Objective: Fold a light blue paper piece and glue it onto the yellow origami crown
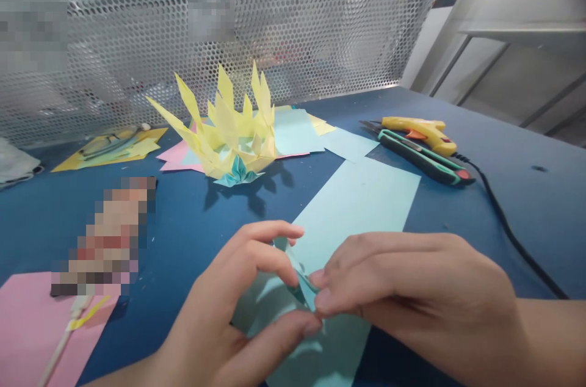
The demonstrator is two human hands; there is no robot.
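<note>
Between both hands is a small folded piece of light-blue paper (pixel 306 289), partly hidden by fingers. My left hand (pixel 242 301) grips it from the left, thumb below and fingers curled over its upper side. My right hand (pixel 425 295) pinches its right edge between thumb and fingertips. Under the hands lies a long light-blue paper sheet (pixel 361 198). Beyond it stands a yellow folded-paper crown (pixel 229 124) with tall pointed petals and a blue folded-paper flower (pixel 238 172) at its front.
A yellow glue gun (pixel 419 130) and a green-black utility knife (pixel 421 158) lie at right, a black cord (pixel 503 216) running forward. A blurred phone-like object (pixel 110 228) and pink paper (pixel 27 320) are at left. A perforated metal panel (pixel 284 14) backs the blue table (pixel 183 253).
</note>
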